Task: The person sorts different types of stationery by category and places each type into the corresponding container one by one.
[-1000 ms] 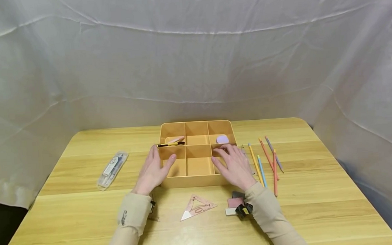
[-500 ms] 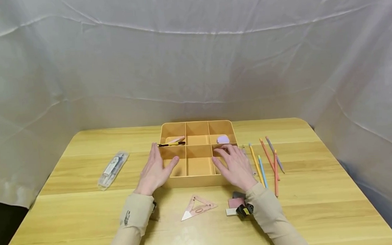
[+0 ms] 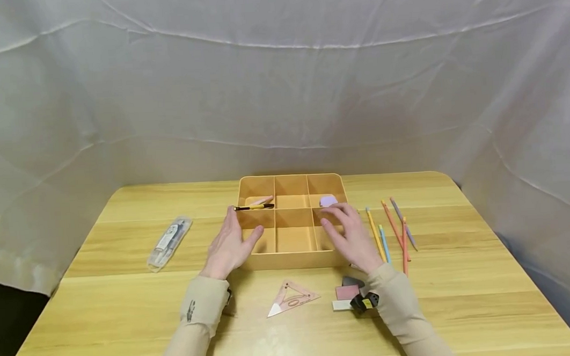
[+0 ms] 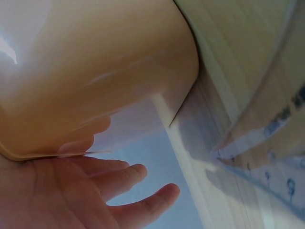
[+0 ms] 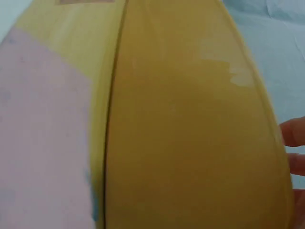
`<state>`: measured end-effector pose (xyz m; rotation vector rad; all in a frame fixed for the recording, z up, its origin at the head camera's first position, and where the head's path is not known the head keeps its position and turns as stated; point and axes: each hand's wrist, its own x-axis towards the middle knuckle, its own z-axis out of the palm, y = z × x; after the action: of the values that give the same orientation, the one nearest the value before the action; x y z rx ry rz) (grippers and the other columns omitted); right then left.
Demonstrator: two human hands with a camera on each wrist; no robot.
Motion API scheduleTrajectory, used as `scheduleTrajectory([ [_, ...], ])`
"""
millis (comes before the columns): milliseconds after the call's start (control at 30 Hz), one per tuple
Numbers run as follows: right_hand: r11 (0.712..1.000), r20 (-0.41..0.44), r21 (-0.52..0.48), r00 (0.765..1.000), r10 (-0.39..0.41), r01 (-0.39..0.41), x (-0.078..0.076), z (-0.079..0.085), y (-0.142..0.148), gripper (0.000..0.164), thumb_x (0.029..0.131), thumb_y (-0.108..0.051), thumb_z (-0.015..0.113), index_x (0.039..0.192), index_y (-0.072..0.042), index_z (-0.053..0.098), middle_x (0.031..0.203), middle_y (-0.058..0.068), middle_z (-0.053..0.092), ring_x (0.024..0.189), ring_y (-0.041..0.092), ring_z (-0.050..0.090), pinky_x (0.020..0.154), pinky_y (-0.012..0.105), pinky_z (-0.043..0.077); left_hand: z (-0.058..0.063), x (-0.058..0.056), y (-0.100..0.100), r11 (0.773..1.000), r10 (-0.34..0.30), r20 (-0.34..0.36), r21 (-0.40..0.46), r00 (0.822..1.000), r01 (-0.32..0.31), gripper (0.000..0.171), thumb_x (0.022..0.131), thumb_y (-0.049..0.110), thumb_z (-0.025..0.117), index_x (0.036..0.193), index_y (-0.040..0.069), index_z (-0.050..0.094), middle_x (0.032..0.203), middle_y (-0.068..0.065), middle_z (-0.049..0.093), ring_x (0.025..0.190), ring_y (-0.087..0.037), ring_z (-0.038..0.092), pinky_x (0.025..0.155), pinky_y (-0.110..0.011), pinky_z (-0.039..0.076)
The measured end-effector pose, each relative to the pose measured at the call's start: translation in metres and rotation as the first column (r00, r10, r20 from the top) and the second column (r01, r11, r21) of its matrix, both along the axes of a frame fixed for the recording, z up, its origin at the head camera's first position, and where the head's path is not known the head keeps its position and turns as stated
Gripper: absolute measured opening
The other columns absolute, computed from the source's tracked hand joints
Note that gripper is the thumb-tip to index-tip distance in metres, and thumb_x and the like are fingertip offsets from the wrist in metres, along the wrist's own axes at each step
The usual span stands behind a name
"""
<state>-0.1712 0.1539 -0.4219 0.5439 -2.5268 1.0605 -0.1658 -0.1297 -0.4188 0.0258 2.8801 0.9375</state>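
Observation:
A tan organizer box [image 3: 296,259] with several compartments stands in the middle of the table. My left hand [image 3: 229,245] lies along its left wall, thumb reaching over the front left compartment; in the left wrist view the palm meets the box rim and the fingers extend past it. Over the front right compartment is my right hand [image 3: 353,239], fingers loosely bent with nothing visible between them. In the right wrist view its fingertips [image 5: 294,131] show beyond the box rim. A yellow-and-black pen-shaped item [image 3: 254,207] and a pink one sit at the back left compartment, a lavender item [image 3: 328,200] at back right.
Several pencils [image 3: 404,241] lie right of the box. A pink set square [image 3: 291,298] and small blocks in pink [image 3: 347,292], white and grey lie in front. A clear case of pens [image 3: 169,243] lies left. A transparent ruler [image 4: 267,176] shows in the left wrist view.
The head view has shifted slightly. My right hand has moved a little to the right relative to the box. The left hand keeps its place at the left wall.

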Motion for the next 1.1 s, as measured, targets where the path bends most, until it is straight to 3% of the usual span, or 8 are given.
scheduleTrajectory([
  [133,0.993,-0.059,-0.115,0.998,-0.028,0.021,-0.001,0.0,0.016,0.017,0.096,-0.007,0.063,0.107,0.003,0.069,0.109,0.02,0.064,0.106,0.036,0.059,0.093,0.046,0.048,0.0,0.0,0.001,1.0,0.004,0.004,0.009,1.0,-0.004,0.098,0.101,0.058,0.043,0.159,-0.004,-0.007,0.169,-0.022,-0.004,0.157,-0.038,0.011,0.128,-0.053,0.019],
  [233,0.99,-0.097,-0.112,0.99,-0.098,0.087,-0.002,0.002,0.036,0.009,0.095,-0.004,0.063,0.095,0.003,0.069,0.094,0.018,0.065,0.09,0.03,0.06,0.084,0.037,0.047,0.0,0.0,0.001,1.0,0.007,0.01,0.012,1.0,-0.007,0.097,0.101,0.057,0.043,0.159,-0.004,-0.006,0.169,-0.022,-0.001,0.156,-0.038,0.014,0.126,-0.055,0.022],
  [367,0.986,-0.031,-0.045,0.986,-0.164,0.162,-0.003,0.01,0.065,0.012,0.097,-0.007,0.06,0.09,0.001,0.066,0.081,0.014,0.063,0.074,0.018,0.057,0.105,0.04,0.047,0.0,-0.001,0.0,1.0,0.008,0.012,0.015,1.0,-0.008,0.097,0.102,0.056,0.044,0.159,-0.004,-0.006,0.169,-0.023,0.002,0.156,-0.038,0.016,0.125,-0.055,0.025],
  [467,0.981,0.08,0.036,0.977,-0.195,0.193,-0.001,0.016,0.086,0.019,0.101,-0.016,0.058,0.091,-0.001,0.065,0.076,0.01,0.061,0.066,0.01,0.05,0.094,0.033,0.053,0.001,-0.001,0.0,1.0,0.009,0.015,0.021,1.0,-0.009,0.097,0.101,0.055,0.045,0.159,-0.004,-0.006,0.169,-0.023,0.003,0.156,-0.037,0.016,0.125,-0.054,0.025],
  [500,0.978,0.115,0.064,0.972,-0.207,0.2,0.0,0.018,0.092,0.021,0.101,-0.019,0.058,0.091,-0.001,0.065,0.075,0.008,0.06,0.064,0.008,0.048,0.081,0.029,0.053,0.001,-0.001,0.0,1.0,0.008,0.017,0.024,1.0,-0.008,0.097,0.101,0.055,0.045,0.159,-0.004,-0.006,0.169,-0.023,0.003,0.156,-0.037,0.016,0.126,-0.054,0.024],
  [600,0.966,0.204,0.156,0.95,-0.237,0.208,0.004,0.021,0.11,0.026,0.102,-0.026,0.055,0.092,-0.003,0.063,0.072,0.005,0.058,0.061,0.007,0.046,0.056,0.023,0.038,0.001,-0.001,0.0,0.999,0.008,0.02,0.032,1.0,-0.009,0.097,0.101,0.054,0.046,0.159,-0.004,-0.006,0.169,-0.023,0.004,0.156,-0.037,0.017,0.126,-0.055,0.024],
  [767,0.953,0.358,0.259,0.901,-0.244,0.156,0.01,0.021,0.134,0.032,0.102,-0.029,0.056,0.085,-0.003,0.062,0.068,0.002,0.057,0.059,0.012,0.046,0.052,0.025,0.036,0.0,-0.002,0.0,0.999,0.01,0.021,0.038,1.0,-0.011,0.096,0.101,0.054,0.046,0.159,-0.003,-0.005,0.169,-0.022,0.006,0.155,-0.038,0.02,0.125,-0.055,0.026],
  [1100,0.945,0.625,0.325,0.741,-0.246,0.038,0.018,0.016,0.154,0.044,0.1,-0.037,0.061,0.068,-0.007,0.059,0.05,-0.005,0.047,0.048,0.01,0.046,0.046,0.024,0.039,0.001,-0.003,0.0,0.999,0.014,0.037,0.045,0.999,-0.016,0.097,0.1,0.052,0.048,0.16,-0.002,-0.005,0.17,-0.02,0.005,0.154,-0.038,0.023,0.124,-0.055,0.028],
])
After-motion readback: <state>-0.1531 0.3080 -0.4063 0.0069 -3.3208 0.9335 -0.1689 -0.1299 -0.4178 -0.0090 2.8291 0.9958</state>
